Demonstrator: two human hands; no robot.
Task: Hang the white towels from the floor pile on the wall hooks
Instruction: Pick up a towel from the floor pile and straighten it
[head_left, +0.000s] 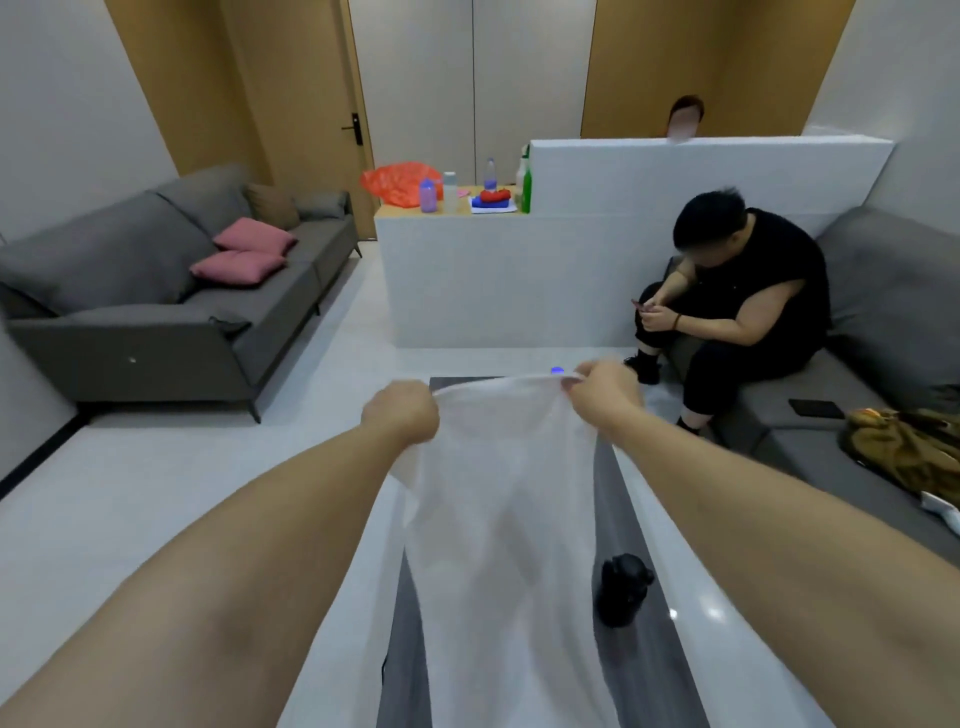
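Hanging below both grips: white towel, top edge pinched by left hand, right hand.

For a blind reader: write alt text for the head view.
Two bare hands, left hand and right hand, hold a white towel stretched by its top edge, hanging over a low table. A grey sofa stands left; a person in black sits right, looking at a phone.

Single head cam on me, wide-angle, facing forward and down across the room. My forearms fill the near bottom edge; grey sofa far left, white partition ahead. No second view.
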